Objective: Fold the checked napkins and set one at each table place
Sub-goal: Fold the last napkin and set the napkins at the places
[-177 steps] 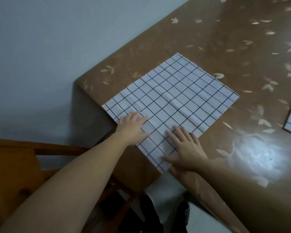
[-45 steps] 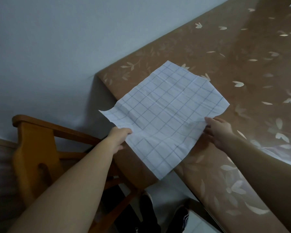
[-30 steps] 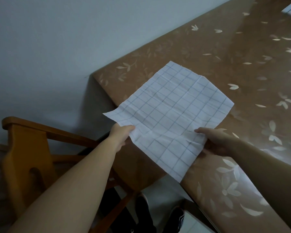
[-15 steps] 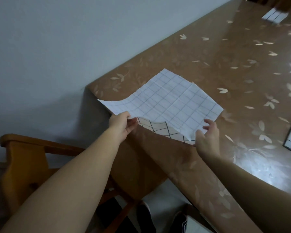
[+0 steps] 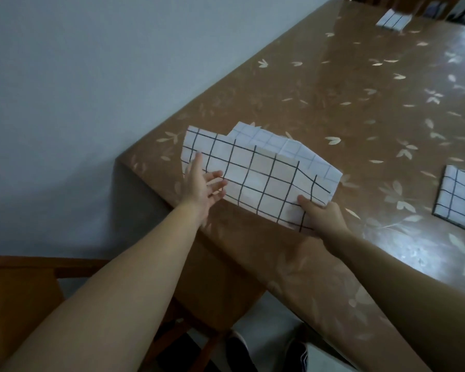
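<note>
A white napkin with a black grid (image 5: pixel 255 175) lies at the near left corner of the brown leaf-patterned table (image 5: pixel 333 103). Its near half is lifted and turned over toward the far half, whose pale back side shows behind. My left hand (image 5: pixel 202 183) has its fingers spread against the left end of the raised flap, thumb up along the cloth. My right hand (image 5: pixel 320 213) pinches the flap's near right corner. A folded checked napkin (image 5: pixel 459 200) lies at the right, and another (image 5: pixel 392 20) at the table's far end.
A wooden chair (image 5: pixel 24 291) stands at the lower left beside the table corner. A grey wall runs along the table's left side. My shoes (image 5: pixel 266 353) show on the floor below. Chair backs stand at the far end.
The napkin was held spread open by both hands, then laid down; now its near edge has been lifted and swung over toward the far edge, showing the dark-lined side.
</note>
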A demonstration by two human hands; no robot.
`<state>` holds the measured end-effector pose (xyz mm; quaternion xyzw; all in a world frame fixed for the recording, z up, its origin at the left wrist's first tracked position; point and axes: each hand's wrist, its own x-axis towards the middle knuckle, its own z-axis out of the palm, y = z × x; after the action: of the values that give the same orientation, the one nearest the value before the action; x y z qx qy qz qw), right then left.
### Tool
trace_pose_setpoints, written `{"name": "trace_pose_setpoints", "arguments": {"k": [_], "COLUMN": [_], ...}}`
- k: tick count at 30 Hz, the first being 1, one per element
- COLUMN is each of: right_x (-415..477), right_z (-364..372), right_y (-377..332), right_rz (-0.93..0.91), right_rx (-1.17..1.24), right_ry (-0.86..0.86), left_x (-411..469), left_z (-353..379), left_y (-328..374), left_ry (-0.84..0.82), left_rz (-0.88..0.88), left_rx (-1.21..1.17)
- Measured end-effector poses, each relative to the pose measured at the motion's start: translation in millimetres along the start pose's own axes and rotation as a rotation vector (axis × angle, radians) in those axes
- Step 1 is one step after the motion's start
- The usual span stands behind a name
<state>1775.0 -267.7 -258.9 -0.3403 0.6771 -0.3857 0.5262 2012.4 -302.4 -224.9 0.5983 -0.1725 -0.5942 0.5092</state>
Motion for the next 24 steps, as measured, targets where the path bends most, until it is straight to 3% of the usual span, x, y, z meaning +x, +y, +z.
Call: {"name": "trace_pose_setpoints", "arguments": {"k": [3,6,8,11,13,18,21,24], "right_x": [17.3,33.1,43.6,59.1,67.9,86.0,92.6,97.3], "right_z": [-10.0,-15.5,-17.5,-19.1,-22.5,-41.9,-50.4,-58.6], "right_y": [3.6,9.4,10.7,6.1,1.8,-0.9,2.3,5.1], "right_rz": [0.143,0.253,0.293,0.363,0.411,0.462,0.36,0.253], "right_rx": [0.117,0.146,0.116,0.162,0.201,0.195,0.234,0.099], "right_ry": [0.075,0.066,0.011,-0.101,-0.186,-0.228,-0.061,0.102], "left_x": [7.0,10.4,18.7,31.7,36.0,59.3,71.6,77.4], "left_z": [0.6,3.7,3.5,4.6,7.3,15.5,20.7,23.2], "left_y": [-11.7,-26.1,-37.5,-50.9,-58.4,-62.9,-57.8,-57.8], "left_ry": [-0.038,-0.128,-0.186,-0.299,-0.342,-0.172,-0.171,-0.196], "left_rz": [0.216,0.287,0.394,0.6,0.638,0.846,0.878,0.897], "left_rx": [0.495,0.775,0.999,1.521,1.734,1.774,1.661,1.687]}}
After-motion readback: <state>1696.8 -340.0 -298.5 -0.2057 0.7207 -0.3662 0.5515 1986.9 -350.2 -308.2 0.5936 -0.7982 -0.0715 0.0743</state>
